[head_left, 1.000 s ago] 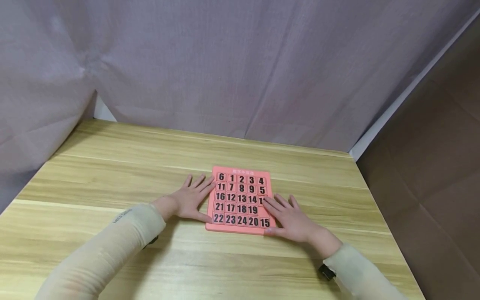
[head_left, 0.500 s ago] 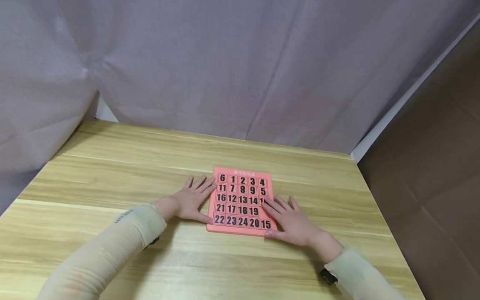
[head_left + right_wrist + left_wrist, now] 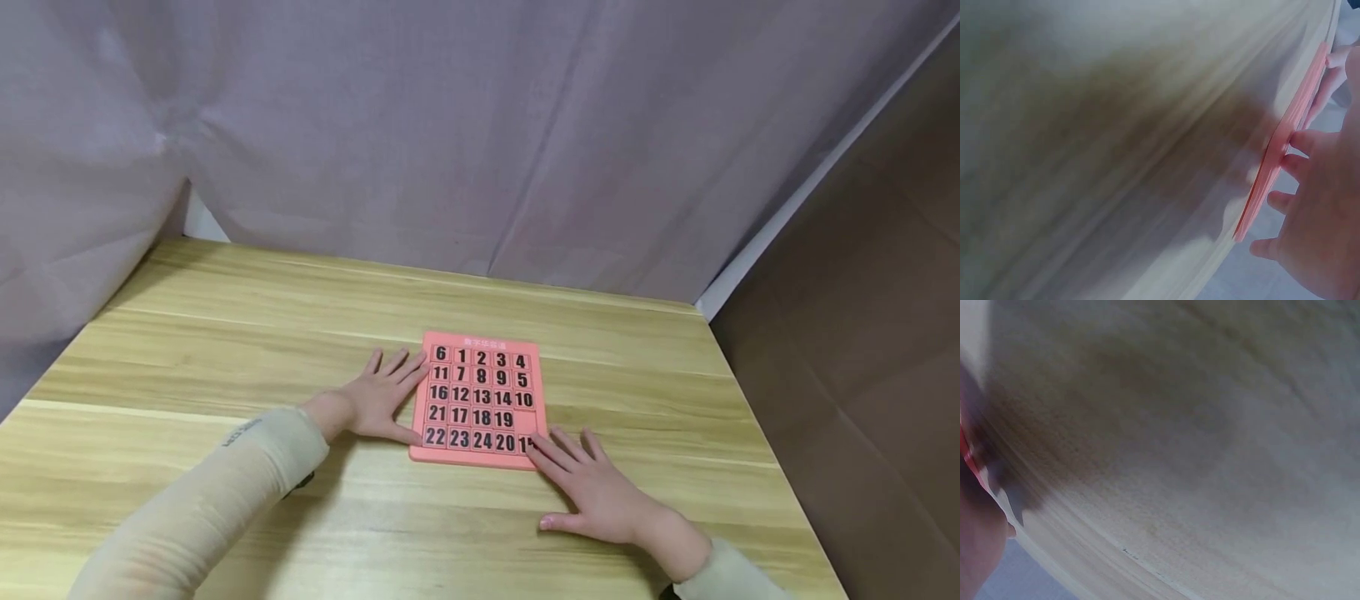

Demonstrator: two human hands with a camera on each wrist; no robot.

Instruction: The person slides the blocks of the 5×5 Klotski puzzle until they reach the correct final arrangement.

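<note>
Your right hand (image 3: 600, 492), fingers spread, has slid down to tile 15 (image 3: 527, 444); left hand (image 3: 382, 398) stays flat, fingers spread, beside the puzzle board (image 3: 480, 400)

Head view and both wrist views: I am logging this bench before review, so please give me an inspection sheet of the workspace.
Surface: light wooden table, grain running left to right.
Job's things: pink number puzzle lies flat; tiles 1 to 24 mixed; the blank cell sits under tile 10, above tile 15.
Clutter: nothing seen.
Hands: left hand rests flat against the puzzle's left edge, fingers straight. Right hand lies at the near right corner, a fingertip on tile 15.
Cables: nothing seen; a dark strap shows at the left wrist.
Surroundings: grey curtain behind and to the left, brown wall to the right.
</note>
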